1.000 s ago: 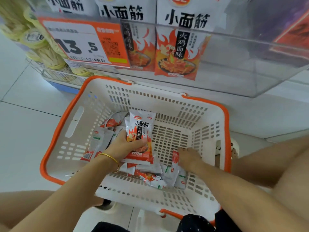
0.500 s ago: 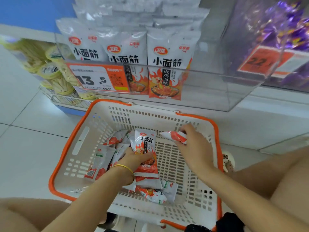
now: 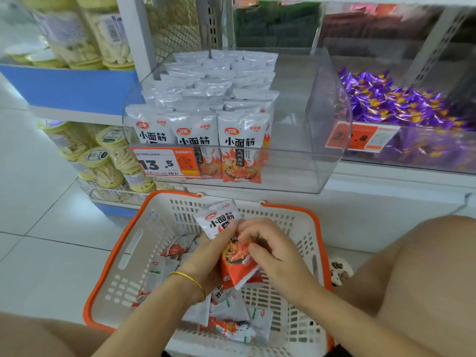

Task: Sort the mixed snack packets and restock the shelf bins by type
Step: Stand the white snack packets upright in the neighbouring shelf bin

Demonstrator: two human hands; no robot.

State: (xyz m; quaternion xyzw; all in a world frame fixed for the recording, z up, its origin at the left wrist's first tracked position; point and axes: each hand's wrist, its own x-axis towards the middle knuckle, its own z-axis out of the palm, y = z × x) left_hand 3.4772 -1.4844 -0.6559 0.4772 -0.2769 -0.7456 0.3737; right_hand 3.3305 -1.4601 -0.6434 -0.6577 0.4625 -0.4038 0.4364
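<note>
The grip is closed: the left hand (image 3: 206,256) and the right hand (image 3: 273,253) both curl round a small bunch of packets (image 3: 219,222), held up over the basket (image 3: 154,228). The packets look light, thin, soft and shiny, so they may slip; pinching them flat across the middle seems best. The same kind stands in the hard, clear bin (image 3: 288,171) above.

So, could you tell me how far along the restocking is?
The clear bin holds rows of stocked packets, with room on its right. The left hand and right hand grip a bundle over the basket. Inside it lie loose packets, not yet shelved.
</note>
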